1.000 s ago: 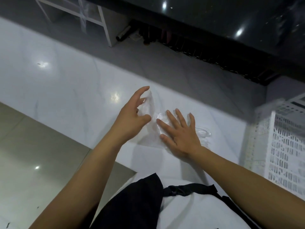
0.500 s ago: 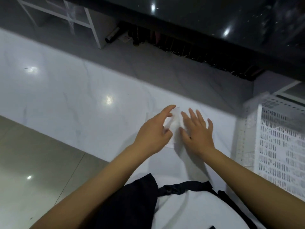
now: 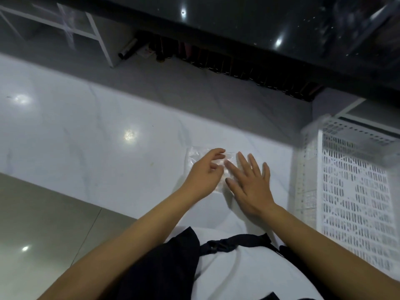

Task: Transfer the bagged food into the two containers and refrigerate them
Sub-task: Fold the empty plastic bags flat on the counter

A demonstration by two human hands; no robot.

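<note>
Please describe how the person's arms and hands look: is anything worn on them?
Both forearms are bare up to the frame edge; no sleeve shows. The left hand and the right hand wear no glove, and no ring, watch or bracelet is visible. On the body, a black apron with a buckled strap lies over a white top.

two hands are in view, the left hand and the right hand. one clear plastic bag lies on one white counter. one white perforated basket stands there.
</note>
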